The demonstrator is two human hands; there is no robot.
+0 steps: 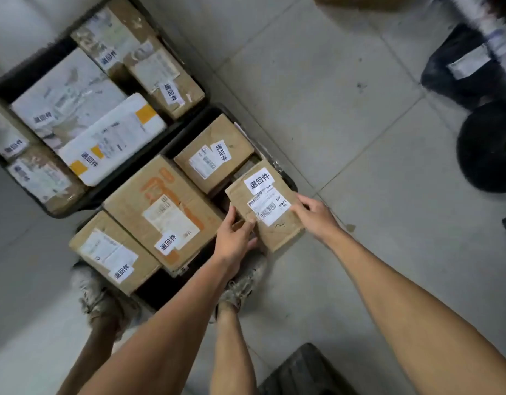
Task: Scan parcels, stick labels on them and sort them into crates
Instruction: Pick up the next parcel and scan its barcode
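- A person stands over two black crates on a grey tiled floor, seen from above, both bare arms reaching down.
- The left hand (235,238) grips the near-left edge of a small brown parcel (264,205); its thumb lies on the top face and its fingers curl under the edge.
- The right hand (313,215) holds the parcel's right edge, thumb on top beside the barcode label (270,205), fingers wrapped round the side.
- The parcel is tilted and sits at the right-hand corner of the near crate (286,178), partly over its rim; whether it rests on anything below cannot be told.
- A white sticker (258,180) with three black characters is stuck on the parcel's top, just beyond the barcode label.
- In the same crate lie three more brown boxes: a small box (214,152) just beyond the held parcel, a big box (163,212) with orange print in the middle, and a flat box (115,252) at the near-left end. Each carries the same kind of white sticker.
- The far crate (26,78) lies to the left, touching the near one, and is packed with brown boxes, a grey bag and a white pouch (112,141) with orange patches, all stickered.
- Two worn shoes (240,289) show under the arms at the near crate's edge.
- Black bags (486,146) lie on the floor at the far right, well apart from the crates.
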